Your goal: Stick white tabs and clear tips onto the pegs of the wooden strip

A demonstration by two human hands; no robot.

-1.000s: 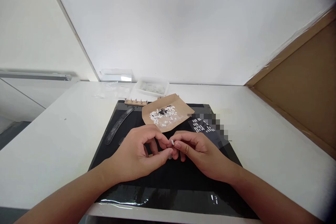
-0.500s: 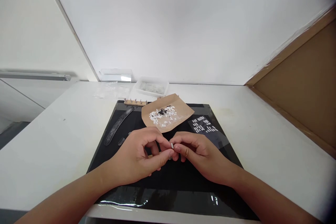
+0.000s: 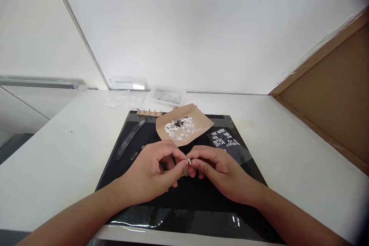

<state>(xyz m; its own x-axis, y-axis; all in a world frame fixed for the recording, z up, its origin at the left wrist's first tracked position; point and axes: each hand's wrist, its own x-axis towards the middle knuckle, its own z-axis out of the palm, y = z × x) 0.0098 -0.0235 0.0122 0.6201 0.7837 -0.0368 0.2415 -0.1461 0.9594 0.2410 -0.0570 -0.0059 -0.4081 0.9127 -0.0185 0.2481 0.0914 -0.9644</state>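
White strip (image 3: 189,162) above black mat (image 3: 187,198)
Right hand's (image 3: 221,169) fingers pinch it; left hand's (image 3: 152,169) fingers grip a clear piece (image 3: 186,171); brown paper (image 3: 201,121) lies at twelve o'clock.

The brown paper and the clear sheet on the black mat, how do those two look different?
The brown paper is opaque, while the clear sheet lets the dark mat show through.
The brown paper holds jumbled white scraps and some dark bits; the clear sheet has white strips in short rows.
The brown paper looks larger than the clear sheet.
Both carry small white pieces.
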